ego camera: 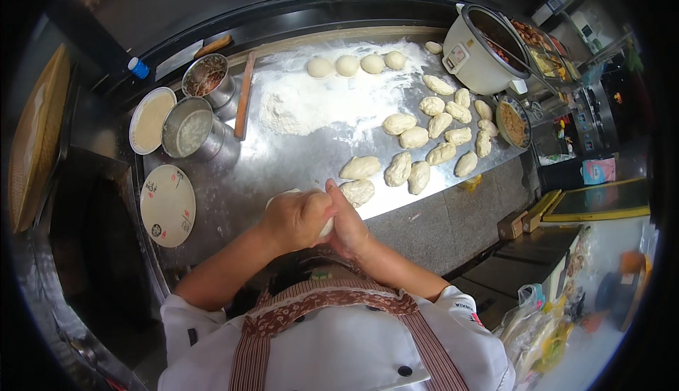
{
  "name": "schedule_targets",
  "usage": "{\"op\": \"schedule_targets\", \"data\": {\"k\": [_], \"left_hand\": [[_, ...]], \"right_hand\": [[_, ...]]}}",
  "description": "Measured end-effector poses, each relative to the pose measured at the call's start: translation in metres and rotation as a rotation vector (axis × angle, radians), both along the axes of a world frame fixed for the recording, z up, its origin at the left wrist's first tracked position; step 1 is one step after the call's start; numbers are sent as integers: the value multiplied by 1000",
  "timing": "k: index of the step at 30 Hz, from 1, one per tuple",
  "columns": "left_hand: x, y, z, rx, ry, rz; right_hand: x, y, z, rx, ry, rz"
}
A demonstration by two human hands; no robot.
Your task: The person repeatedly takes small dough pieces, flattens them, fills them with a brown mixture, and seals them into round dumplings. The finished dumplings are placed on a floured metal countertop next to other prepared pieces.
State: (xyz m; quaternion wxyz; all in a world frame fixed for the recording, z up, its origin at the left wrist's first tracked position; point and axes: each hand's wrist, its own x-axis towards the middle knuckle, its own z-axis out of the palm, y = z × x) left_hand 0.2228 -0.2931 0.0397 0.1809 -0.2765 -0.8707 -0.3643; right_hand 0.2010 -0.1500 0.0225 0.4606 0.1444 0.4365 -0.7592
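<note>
My left hand (298, 220) is curled around a lump of white dough (328, 226) just above the near side of the steel worktop (228, 200). Pressed against it from the other side is my right hand (347, 224), its palm on the same dough and its thumb pointing up. Most of that lump is hidden by my fingers. An oblong dough piece (358, 193) lies right beyond my right hand, with another dough piece (360, 168) behind it. Several more oblong pieces (414, 137) are spread to the right. Four-sided grouping aside, several round dough balls (347, 66) stand in a row at the back.
Flour (281, 110) is heaped mid-table, beside a wooden rolling pin (244, 96). At left stand two metal pots (188, 128), a bowl of pale contents (153, 120) and a patterned plate (168, 205). A white cooker (467, 54) and a filling bowl (513, 121) stand at right.
</note>
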Motion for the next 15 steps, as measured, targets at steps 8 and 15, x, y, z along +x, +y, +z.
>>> {"op": "schedule_targets", "data": {"k": [8,15], "left_hand": [[5,7,10,95,116,213],[3,19,-1,242,-145,174]], "right_hand": [[-6,2,9,-47,58,-256],[0,-3,3,-223,208,-315]]}}
